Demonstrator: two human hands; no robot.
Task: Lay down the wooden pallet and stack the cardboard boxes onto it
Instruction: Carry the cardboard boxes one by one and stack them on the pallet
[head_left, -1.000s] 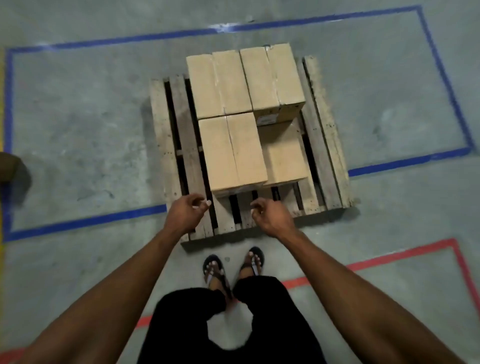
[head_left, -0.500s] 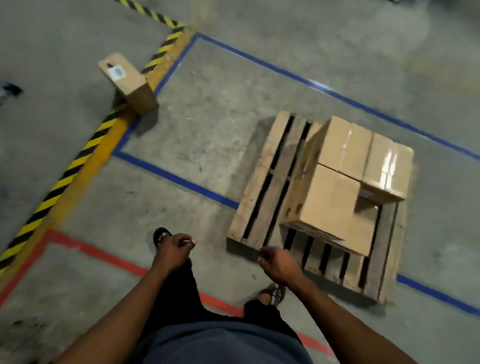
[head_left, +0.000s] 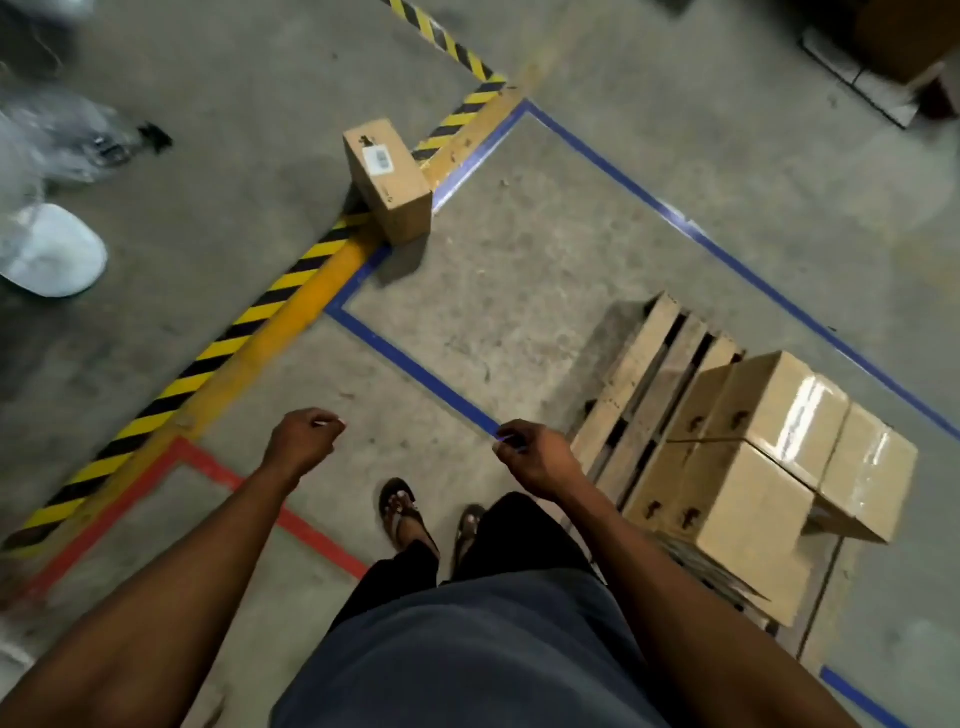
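Observation:
The wooden pallet (head_left: 636, 364) lies flat on the floor at the right, inside the blue-taped zone. Several cardboard boxes (head_left: 769, 467) are stacked on it in two layers. One lone cardboard box (head_left: 388, 179) with a white label stands on the floor farther off, on the yellow line. My left hand (head_left: 301, 441) and my right hand (head_left: 535, 454) hang in front of me with loosely curled fingers and hold nothing. Both are well short of the lone box; my right hand is just left of the pallet.
A yellow line with black-and-yellow hazard stripes (head_left: 249, 338) runs diagonally across the floor. Blue tape (head_left: 415, 371) and red tape (head_left: 228, 475) mark zones. Clear plastic wrap (head_left: 47, 156) and a white object (head_left: 49, 249) lie at the far left. My sandalled feet (head_left: 405, 514) stand near the tape.
The view has swung left, away from the pallet. The lone box has come nearer the middle of the view. Both hands stayed empty in front of me.

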